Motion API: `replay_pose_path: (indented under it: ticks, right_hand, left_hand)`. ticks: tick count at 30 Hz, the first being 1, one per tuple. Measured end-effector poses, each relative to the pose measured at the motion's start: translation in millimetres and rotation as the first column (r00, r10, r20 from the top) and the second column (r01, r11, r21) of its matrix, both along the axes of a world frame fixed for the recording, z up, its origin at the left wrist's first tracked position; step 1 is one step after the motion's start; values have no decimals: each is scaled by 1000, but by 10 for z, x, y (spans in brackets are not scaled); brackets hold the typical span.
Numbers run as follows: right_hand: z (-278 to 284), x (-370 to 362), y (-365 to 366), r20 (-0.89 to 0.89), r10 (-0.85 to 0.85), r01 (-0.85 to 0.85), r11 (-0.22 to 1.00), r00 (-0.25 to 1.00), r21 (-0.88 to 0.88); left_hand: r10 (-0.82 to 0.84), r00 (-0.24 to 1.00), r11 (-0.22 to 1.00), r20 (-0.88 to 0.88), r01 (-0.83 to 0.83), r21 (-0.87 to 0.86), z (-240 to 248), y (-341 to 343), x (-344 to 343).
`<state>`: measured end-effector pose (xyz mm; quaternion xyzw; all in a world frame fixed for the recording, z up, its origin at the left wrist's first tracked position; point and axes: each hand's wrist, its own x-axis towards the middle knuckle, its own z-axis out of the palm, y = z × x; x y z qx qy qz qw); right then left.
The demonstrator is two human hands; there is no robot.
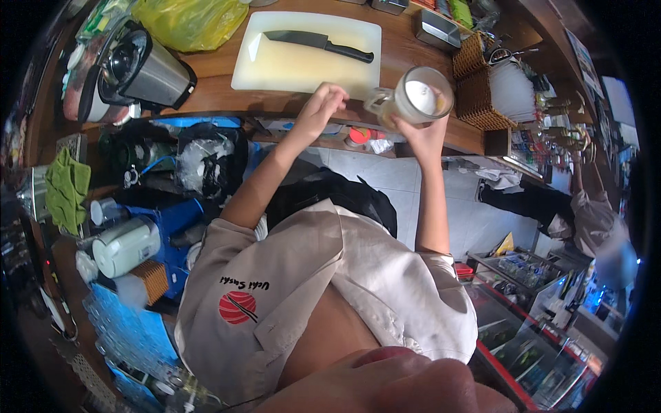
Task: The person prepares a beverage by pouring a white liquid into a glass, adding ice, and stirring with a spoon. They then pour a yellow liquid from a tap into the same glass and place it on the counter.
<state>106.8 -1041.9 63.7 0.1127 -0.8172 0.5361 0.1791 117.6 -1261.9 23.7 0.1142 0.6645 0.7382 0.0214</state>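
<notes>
My right hand point(422, 133) is closed around a clear glass mug point(406, 100) with a white content showing inside, its handle turned toward the left. The mug is held up near the counter's front edge. My left hand point(322, 109) holds nothing, its fingers loosely bent and apart, just in front of the near edge of a white cutting board point(303, 72). On that board lies a knife point(313, 41) with a black handle, its blade pointing left.
A steel-and-black appliance point(155, 76) and a yellow plastic bag point(193, 24) stand at the counter's left. Woven baskets point(475, 96) and a metal container point(437, 29) are at the right. Below the counter is a red-lidded jar point(357, 136). Another person point(592, 217) is at the far right.
</notes>
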Motion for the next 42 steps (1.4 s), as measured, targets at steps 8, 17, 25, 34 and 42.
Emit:
replay_pose_path:
  ticks: [8, 17, 25, 34, 42]
  right_hand:
    - [-488, -722, 889, 129, 58, -46, 994, 990, -95]
    - [-637, -1088, 1007, 115, 90, -79, 992, 989, -103]
    - [-729, -453, 1172, 292, -89, -128, 752, 952, 647]
    - [-348, 673, -1013, 134, 789, -680, -413, -599, -605]
    - [-575, 1415, -1669, 77, 235, -195, -533, -969, -823]
  left_hand:
    - [-127, 808, 926, 576, 304, -223, -1390, -275, 749]
    - [165, 698, 851, 696, 257, -459, -3321, -328, 1708]
    - [42, 895, 653, 444, 312, -690, -2963, -491, 1887]
    - [-559, 559, -313, 612, 540, -781, -3434, -1599, 1990]
    - [-95, 776, 762, 624, 460, -456, -2754, -602, 1617]
